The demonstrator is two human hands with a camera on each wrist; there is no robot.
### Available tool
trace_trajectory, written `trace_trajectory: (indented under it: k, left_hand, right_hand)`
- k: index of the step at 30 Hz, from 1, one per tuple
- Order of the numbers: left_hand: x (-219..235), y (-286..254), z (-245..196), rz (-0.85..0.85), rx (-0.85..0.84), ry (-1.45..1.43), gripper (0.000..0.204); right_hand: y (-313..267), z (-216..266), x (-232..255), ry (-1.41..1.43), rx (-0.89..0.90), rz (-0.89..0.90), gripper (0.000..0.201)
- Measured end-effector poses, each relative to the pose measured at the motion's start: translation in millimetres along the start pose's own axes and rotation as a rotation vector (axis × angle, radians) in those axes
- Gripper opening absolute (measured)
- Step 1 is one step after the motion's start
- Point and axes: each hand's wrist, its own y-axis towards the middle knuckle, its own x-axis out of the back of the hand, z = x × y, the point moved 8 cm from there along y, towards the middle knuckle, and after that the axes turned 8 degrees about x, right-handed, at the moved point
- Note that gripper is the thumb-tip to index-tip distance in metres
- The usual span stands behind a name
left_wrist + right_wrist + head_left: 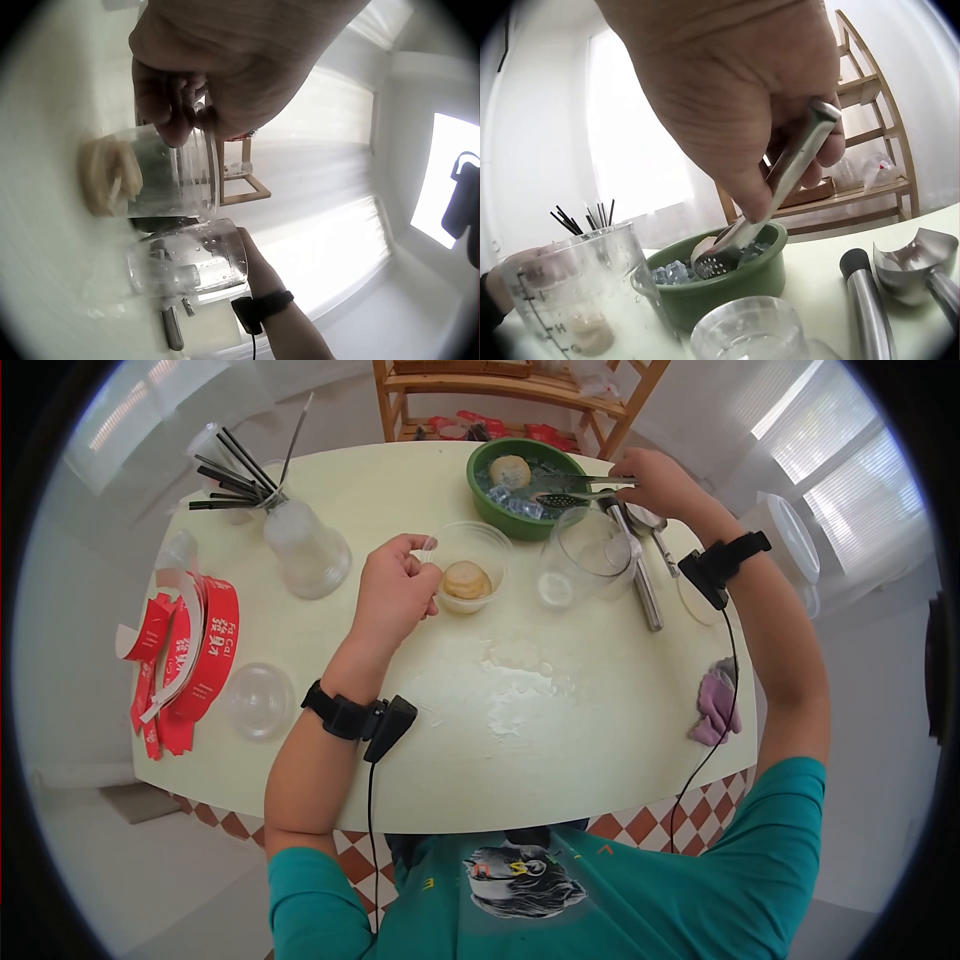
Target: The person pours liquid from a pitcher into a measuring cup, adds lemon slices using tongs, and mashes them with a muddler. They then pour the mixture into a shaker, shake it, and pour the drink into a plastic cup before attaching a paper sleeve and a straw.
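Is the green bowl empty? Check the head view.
No, the green bowl holds ice cubes and a round pale lump.

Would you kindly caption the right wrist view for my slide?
Right hand grips metal tongs over ice in a green bowl.

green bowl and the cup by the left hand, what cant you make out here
- Green bowl, right wrist view: most of its contents sit behind the rim and the measuring cup.
- Clear cup, left wrist view: the left hand covers its rim; the pale round piece inside is blurred.
- Tongs: the right hand hides the handle.
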Motion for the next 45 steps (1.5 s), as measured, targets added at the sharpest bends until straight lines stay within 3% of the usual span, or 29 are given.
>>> trace_trajectory:
  k: [9,15,18,20,24,28,34,37,44,45]
  left_hand:
    - [0,1,1,0.001,-0.007,0.023,0.032]
    - [-2,1,0,0.003,0.0,0.028,0.032]
    - [-2,0,0,0.013,-0.004,0.031,0.03]
    - [-5,0,1,0.029,0.007,-0.016,0.028]
    - [-8,2,5,0.057,0.034,-0.063,0.027]
    - [-9,3,6,0.083,0.047,-0.101,0.027]
    - [-10,0,3,0.088,0.046,-0.096,0.029]
    - [-10,1,2,0.084,0.051,-0.091,0.03]
    - [-11,2,6,0.095,0.041,-0.098,0.029]
    - [-11,1,6,0.094,0.043,-0.097,0.029]
  right_hand:
    - [7,3,6,-0.028,-0.019,0.07,0.021]
    - [19,-10,17,0.126,-0.05,0.082,0.027]
    - [24,4,38,0.265,-0.08,0.018,0.018]
    - [25,18,48,0.532,0.049,-0.013,0.022]
    - [24,88,69,0.489,0.174,0.187,0.02]
    - [27,116,58,0.412,0.251,0.277,0.025]
    - [47,61,51,0.365,0.225,0.118,0.03]
    - [62,15,33,0.144,-0.017,0.167,0.031]
    - [92,-24,-11,0.108,-0.006,0.227,0.031]
    - [95,-22,-14,0.094,0.059,0.218,0.028]
